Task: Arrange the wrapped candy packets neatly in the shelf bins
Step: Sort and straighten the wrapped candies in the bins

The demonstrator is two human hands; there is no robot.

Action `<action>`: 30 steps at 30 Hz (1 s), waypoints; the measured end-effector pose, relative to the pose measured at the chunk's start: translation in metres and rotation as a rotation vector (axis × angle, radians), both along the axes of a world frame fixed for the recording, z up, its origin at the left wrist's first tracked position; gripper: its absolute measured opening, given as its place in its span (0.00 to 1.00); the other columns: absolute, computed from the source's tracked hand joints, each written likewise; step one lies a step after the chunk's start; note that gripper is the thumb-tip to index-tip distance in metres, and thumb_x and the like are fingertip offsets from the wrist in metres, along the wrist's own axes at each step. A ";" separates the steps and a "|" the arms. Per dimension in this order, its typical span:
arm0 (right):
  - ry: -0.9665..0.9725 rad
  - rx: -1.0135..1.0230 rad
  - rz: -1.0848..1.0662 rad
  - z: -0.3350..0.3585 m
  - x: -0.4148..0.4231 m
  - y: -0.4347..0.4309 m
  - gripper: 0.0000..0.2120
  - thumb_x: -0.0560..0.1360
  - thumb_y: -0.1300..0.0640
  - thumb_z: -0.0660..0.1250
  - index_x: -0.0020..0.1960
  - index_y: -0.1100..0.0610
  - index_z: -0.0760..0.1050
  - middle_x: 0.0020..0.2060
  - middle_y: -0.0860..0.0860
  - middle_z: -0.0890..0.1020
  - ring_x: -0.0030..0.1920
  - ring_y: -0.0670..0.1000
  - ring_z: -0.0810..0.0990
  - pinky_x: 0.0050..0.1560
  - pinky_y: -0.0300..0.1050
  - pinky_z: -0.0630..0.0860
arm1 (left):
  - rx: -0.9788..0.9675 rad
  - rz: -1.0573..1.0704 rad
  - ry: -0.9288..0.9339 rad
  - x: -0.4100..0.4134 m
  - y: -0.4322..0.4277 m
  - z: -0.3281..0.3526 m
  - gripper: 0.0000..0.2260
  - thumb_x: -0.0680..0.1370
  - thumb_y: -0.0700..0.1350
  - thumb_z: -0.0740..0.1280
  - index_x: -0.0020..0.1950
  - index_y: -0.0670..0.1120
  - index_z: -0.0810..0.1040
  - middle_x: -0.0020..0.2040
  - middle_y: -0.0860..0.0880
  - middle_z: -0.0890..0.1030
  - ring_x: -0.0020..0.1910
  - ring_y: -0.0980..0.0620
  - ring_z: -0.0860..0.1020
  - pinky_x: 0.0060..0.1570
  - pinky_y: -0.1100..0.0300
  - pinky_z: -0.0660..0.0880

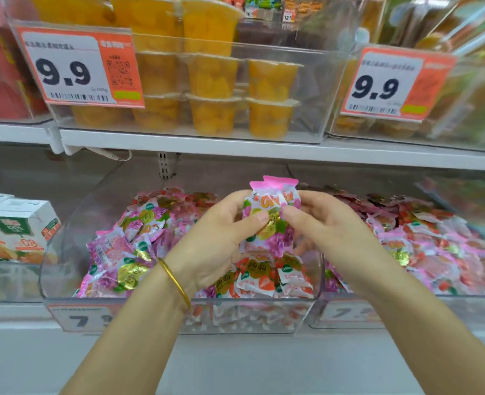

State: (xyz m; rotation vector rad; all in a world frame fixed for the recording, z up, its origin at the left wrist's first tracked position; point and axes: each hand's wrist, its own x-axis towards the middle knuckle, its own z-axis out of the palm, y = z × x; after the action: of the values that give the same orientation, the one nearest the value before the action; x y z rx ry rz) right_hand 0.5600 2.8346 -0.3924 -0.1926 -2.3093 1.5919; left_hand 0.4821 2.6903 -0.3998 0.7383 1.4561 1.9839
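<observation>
Both hands hold a small stack of pink and white wrapped candy packets [272, 203] upright above the middle clear bin [64, 246]. My left hand [221, 238], with a gold bangle on its wrist, grips the stack from the left, thumb on its front. From the right, my right hand [324, 223] pinches the same stack. Beneath them the middle bin holds a loose heap of purple-grape packets [133, 252] on the left and strawberry packets [261, 277] at the front right. A neighbouring right bin [349, 309] is heaped with red strawberry packets [423, 246].
The shelf above carries clear bins of orange fruit cups [213, 81] with orange 9.9 price tags [76, 67]. White juice cartons [16, 226] stand in the bin to the left. The white shelf edge [235, 149] runs just above the candy bins.
</observation>
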 end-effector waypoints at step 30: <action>-0.289 0.343 -0.206 -0.033 0.011 0.093 0.25 0.69 0.49 0.74 0.32 0.54 0.57 0.28 0.49 0.57 0.26 0.47 0.57 0.27 0.41 0.55 | -0.393 0.366 0.708 0.012 0.087 -0.026 0.11 0.77 0.38 0.63 0.52 0.54 0.74 0.56 0.51 0.74 0.54 0.65 0.72 0.42 0.81 0.67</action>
State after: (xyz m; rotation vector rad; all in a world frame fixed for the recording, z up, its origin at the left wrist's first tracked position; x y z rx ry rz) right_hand 0.5705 2.9279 -0.4251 -0.5867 -2.6339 1.1084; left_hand 0.4938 2.7774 -0.4258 1.1155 2.4574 1.6470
